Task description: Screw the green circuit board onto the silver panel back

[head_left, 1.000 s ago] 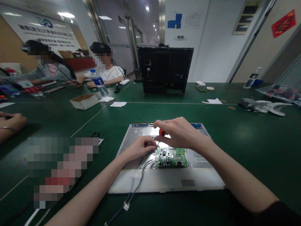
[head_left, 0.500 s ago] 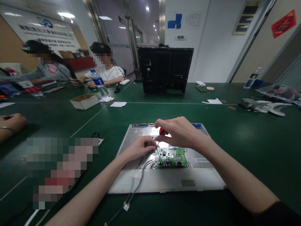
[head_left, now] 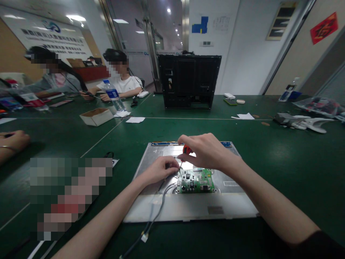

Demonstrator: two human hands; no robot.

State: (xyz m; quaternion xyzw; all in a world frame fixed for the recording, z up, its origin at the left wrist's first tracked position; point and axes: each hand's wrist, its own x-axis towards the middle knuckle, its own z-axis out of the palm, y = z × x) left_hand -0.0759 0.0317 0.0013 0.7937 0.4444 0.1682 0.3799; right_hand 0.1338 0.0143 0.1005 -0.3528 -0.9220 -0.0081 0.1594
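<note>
Green table (head_left: 280,169) holding silver panel (head_left: 185,208), chip-dotted green board (head_left: 198,184) on top; right hand (head_left: 206,149) gripping red screwdriver (head_left: 186,149), left hand (head_left: 163,167) bunching, hold unclear.

The right hand (head_left: 206,149) covers a part of the red screwdriver (head_left: 186,149) above the circuit board (head_left: 198,181). At the board's far left corner, the tip is too small to tell what it touches, and what the left hand (head_left: 161,168) may pinch there is also unclear. Nearer than the board, a label (head_left: 215,210) is unreadable. Far to its left, a co-worker's hand (head_left: 16,140) is cut by the picture's edge.
</note>
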